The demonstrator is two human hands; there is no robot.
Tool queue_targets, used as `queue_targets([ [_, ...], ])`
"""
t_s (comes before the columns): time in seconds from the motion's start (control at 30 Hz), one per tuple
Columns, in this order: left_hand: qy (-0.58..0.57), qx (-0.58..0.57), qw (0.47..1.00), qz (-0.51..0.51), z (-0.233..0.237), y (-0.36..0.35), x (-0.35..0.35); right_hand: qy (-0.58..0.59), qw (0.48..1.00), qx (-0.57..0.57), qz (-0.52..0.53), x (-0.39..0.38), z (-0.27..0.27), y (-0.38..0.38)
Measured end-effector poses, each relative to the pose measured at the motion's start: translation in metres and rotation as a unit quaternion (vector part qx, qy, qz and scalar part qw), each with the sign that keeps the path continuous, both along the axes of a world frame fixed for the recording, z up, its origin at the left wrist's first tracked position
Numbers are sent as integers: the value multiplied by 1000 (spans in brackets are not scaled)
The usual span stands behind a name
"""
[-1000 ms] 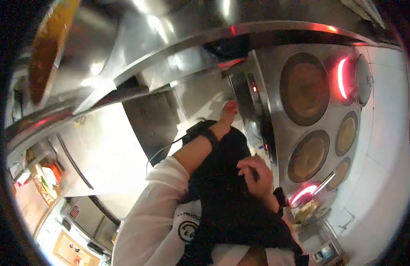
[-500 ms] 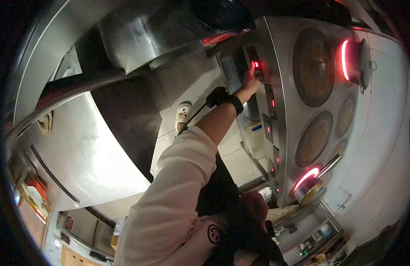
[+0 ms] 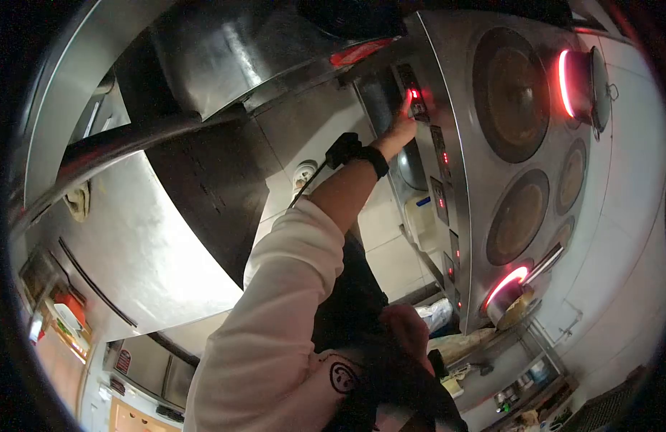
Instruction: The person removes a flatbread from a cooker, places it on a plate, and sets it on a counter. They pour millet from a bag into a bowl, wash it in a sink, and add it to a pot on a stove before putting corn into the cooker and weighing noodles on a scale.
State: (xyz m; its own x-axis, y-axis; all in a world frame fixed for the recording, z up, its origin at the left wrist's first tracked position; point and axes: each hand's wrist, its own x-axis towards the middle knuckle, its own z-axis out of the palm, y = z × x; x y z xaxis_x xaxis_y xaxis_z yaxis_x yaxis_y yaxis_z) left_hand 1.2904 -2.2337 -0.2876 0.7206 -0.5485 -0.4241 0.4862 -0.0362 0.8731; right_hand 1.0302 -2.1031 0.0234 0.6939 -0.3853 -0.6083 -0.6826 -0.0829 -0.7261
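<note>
while the left hand (image 3: pixel 401 129) reaches out at full stretch to the control panel (image 3: pixel 424 119) on the front of the steel range, the step in hand looks to be setting a burner: a fingertip (image 3: pixel 407 102) rests on or right at a button beside a small red lit display (image 3: pixel 414 93). that hand clamps on nothing; one finger is extended to the panel and the rest seem loosely folded, though the view is too small to be sure. a black wristband (image 3: pixel 377 161) circles the wrist, with a black device (image 3: pixel 344 149) and its cable just behind it. the right hand (image 3: pixel 407 327) is drawn in close against the dark apron (image 3: pixel 351 302) at the chest, well apart from the left; it looks loosely curled, and i cannot tell whether it holds anything. above the panel, on the range top, lie round wok wells (image 3: pixel 509 93), and a pot (image 3: pixel 591 85) ringed with red glow sits at the far corner, with another glowing pot (image 3: pixel 507 297) at the near end. as a judgement, the next move calls for a light, exact touch on that small button and a look at the display, since further panels (image 3: pixel 441 201) sit in a row close below.
</note>
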Motion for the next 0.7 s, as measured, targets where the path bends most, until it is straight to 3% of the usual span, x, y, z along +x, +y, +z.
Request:
queue_targets([
  [0.07,-40,41,998,14,-10,-6,-4,18,1000,23,2,14,10,-1],
  [0.13,-107,-14,993,49,-16,-7,-2,25,999,12,15,11,6,-1],
  [0.23,-19,-39,999,20,-13,-1,-1,17,1000,16,15,13,6,-3],
  [0.3,-47,-13,999,20,-4,-1,-2,1,1000,31,1,14,6,-5],
  [0.37,-76,13,997,20,-13,-5,-5,76,997,7,20,9,3,-7],
  [0.43,-91,-39,994,54,-22,-7,-5,66,998,13,11,12,4,-5],
  [0.57,-53,-22,998,36,-44,-19,-8,21,999,42,-23,17,4,-4],
  [0.63,-179,-29,976,118,-63,-32,-17,29,999,20,-10,21,6,-5],
  [0.7,-174,3,979,105,-35,-23,-12,38,999,0,6,21,7,-5],
])
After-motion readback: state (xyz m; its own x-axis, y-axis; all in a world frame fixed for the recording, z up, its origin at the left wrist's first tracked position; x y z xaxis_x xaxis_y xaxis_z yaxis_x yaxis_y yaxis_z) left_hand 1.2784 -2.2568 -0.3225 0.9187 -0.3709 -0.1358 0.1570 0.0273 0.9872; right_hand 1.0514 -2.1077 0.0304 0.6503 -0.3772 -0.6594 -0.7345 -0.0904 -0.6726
